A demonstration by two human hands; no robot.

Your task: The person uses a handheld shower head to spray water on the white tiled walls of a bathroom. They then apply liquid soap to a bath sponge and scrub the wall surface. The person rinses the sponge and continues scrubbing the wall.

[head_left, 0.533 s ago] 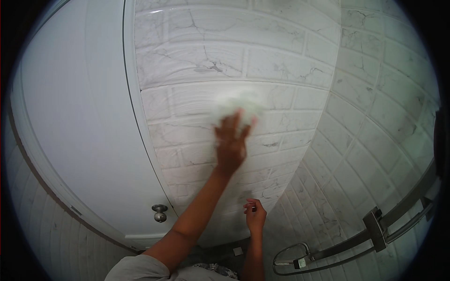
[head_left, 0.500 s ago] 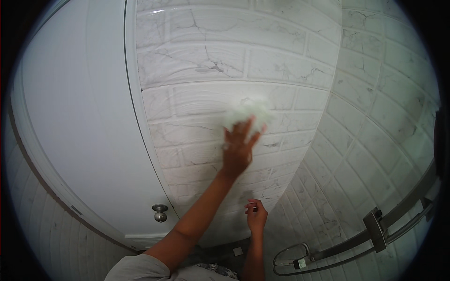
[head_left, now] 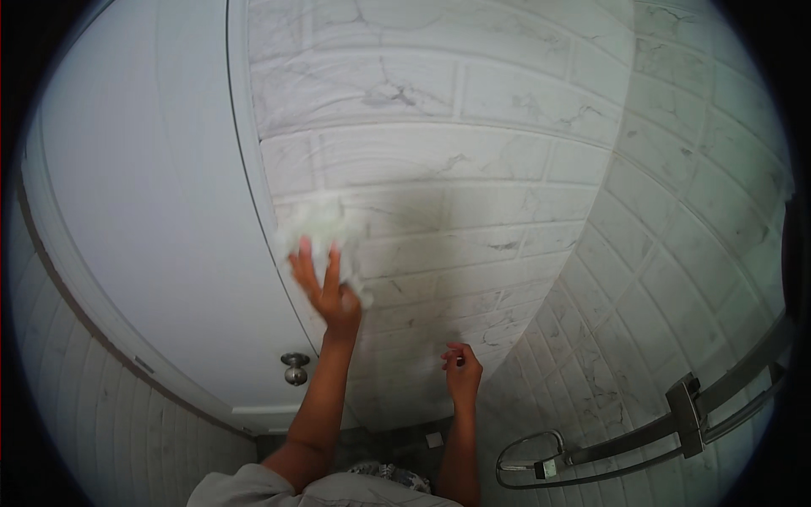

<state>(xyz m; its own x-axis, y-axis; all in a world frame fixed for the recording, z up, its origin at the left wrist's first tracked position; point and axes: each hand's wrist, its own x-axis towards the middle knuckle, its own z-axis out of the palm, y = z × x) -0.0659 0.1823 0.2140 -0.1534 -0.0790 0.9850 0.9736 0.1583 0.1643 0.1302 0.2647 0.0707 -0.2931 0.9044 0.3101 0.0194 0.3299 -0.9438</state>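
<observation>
My left hand [head_left: 325, 287] lies against the tiled wall [head_left: 473, 156], its fingers spread over a crumpled whitish cloth [head_left: 325, 221] that it presses flat. Motion blurs the cloth, so its weave and edges are hard to make out. It sits at the wall's left side, close to the door frame. Lower and to the right, my right hand [head_left: 461, 365] hangs in front of the wall. Its fingers are loosely curled with a gap between them, and no object shows in it.
A white door [head_left: 160, 211] with a round metal knob [head_left: 294, 369] stands on the left. On the right, a shower rail [head_left: 688, 414] with a hose [head_left: 507, 460] runs along the other marbled wall [head_left: 676, 253]. A small pale square [head_left: 434, 440] lies on the dark floor.
My left hand has swept the cloth left and somewhat down across the tiles toward the door. My right hand stays nearly in place. The view has shifted slightly.
</observation>
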